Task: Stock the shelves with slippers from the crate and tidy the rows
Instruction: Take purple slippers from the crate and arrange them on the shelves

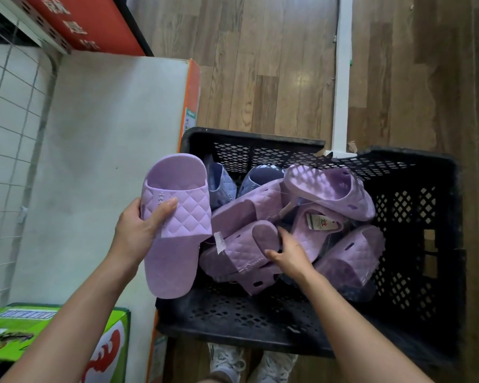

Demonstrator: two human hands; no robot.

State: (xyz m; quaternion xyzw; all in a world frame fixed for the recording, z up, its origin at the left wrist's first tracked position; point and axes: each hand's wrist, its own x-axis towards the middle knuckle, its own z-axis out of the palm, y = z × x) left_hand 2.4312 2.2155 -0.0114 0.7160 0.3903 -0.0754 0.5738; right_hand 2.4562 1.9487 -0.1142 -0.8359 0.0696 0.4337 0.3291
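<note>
One lilac quilted slipper is clamped in my left hand, thumb across its strap, held at the black crate's left edge. On the head view I count at least five more lilac slippers and two blue-grey slippers heaped inside. My right hand curls round the nearest slipper's heel.

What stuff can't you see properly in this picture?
All in the head view:
Right hand: fingertips hidden behind a purple slipper in the crate.
Left hand: fingers behind the held slipper.
Blue slippers: mostly covered by purple ones.
Paper tag: print too small.
Sneakers: cut off by crate and bottom edge.
</note>
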